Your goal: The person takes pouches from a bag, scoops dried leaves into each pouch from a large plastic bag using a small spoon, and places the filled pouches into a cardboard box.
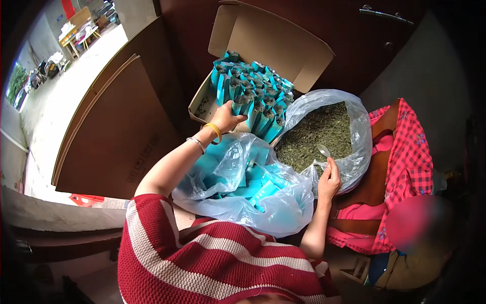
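My left hand (pixel 228 118), with a yellow bangle at its wrist, is closed on a small teal packet (pixel 240 106) at the front of an open cardboard box (pixel 198 101). Rows of upright teal packets (pixel 255 83) fill much of that box, their open tops showing dark dried leaf. In my right hand (pixel 329 181), pinched between thumb and fingers, is a clear plastic spoon (pixel 324 151). It is over a clear bag (pixel 359 129) of loose dried green leaf (pixel 316 131). Close to my body, another clear bag (pixel 283 202) holds flat teal packets (pixel 243 187).
Flat brown cardboard sheets (pixel 109 137) stand on the left. To the right hangs a red checked cloth (pixel 410 152) over a brown wooden chair (pixel 362 195). A dark red panel with a metal handle (pixel 386 15) is behind the box. Parked vehicles (pixel 48 71) show outside.
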Demonstrator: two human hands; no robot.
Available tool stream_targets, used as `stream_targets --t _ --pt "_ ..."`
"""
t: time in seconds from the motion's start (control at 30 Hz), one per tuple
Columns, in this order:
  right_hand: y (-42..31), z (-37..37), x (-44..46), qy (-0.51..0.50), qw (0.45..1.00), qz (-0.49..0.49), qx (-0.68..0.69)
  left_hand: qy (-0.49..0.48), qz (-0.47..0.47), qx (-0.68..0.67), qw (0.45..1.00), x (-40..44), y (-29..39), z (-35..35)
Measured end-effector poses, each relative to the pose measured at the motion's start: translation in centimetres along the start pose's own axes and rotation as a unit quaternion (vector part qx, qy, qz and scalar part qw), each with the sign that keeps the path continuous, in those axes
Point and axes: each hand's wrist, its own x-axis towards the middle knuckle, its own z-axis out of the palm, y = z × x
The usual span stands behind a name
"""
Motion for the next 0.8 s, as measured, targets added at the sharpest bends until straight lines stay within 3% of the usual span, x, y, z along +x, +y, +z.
stream_targets --t 0.13,0.27,0.37,0.5,0.8 --pt "-0.3 -0.6 0.2 -0.011 1.000 -0.011 -0.023 0.043 -0.026 0.046 0.998 1.2 -0.6 1.5" --pt "-0.1 -0.5 0.0 -0.024 0.998 -0.039 -0.045 0.076 0.051 0.086 0.992 3.0 -4.1 2.5" --pt "0.2 -0.6 -0.3 -0.031 0.996 -0.055 -0.069 -0.027 0.000 0.147 0.989 3.2 -5.3 2.5" --pt "0.1 -0.4 -0.2 -0.049 0.992 -0.058 -0.104 -0.074 -0.084 0.162 0.980 1.6 -1.3 1.3" --pt "-0.2 -0.4 -0.3 -0.044 0.990 -0.069 -0.112 -0.081 -0.028 0.272 0.959 2.4 -0.5 2.0"
